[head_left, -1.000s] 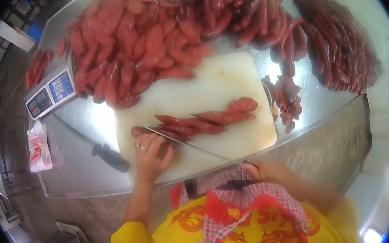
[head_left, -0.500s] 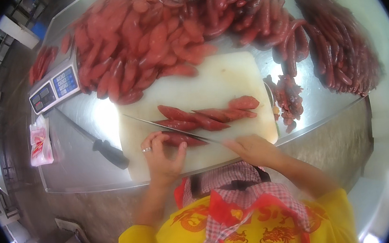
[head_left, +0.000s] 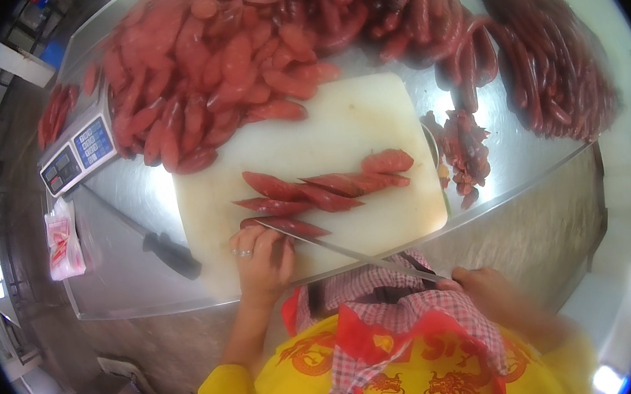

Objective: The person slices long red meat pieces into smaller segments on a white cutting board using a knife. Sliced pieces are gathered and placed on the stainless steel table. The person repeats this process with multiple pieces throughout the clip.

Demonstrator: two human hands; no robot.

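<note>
My right hand (head_left: 487, 290), beyond the board's near right edge, is closed round the handle end of a long thin knife (head_left: 368, 257). The blade slants up and left, its tip lying over a dark red sausage (head_left: 295, 226) near the front of the white cutting board (head_left: 376, 117). Curled fingers of my left hand (head_left: 263, 260) press on that sausage's near side, close to the tip. Just behind it lie several obliquely cut sausage pieces (head_left: 331, 195) in a loose row. The knife's handle is mostly hidden by my right hand.
A large heap of cut sausage pieces (head_left: 198, 71) covers the back left. Whole sausages (head_left: 547, 57) hang together at the right, beside scraps (head_left: 465, 146). A digital scale (head_left: 79, 153), a second knife (head_left: 171, 254) and plastic bags (head_left: 64, 239) lie left on the metal table (head_left: 122, 294).
My right hand has drawn the knife back toward me and to the right, off the board's edge. The left fingers have curled in more. The whole view has shifted slightly.
</note>
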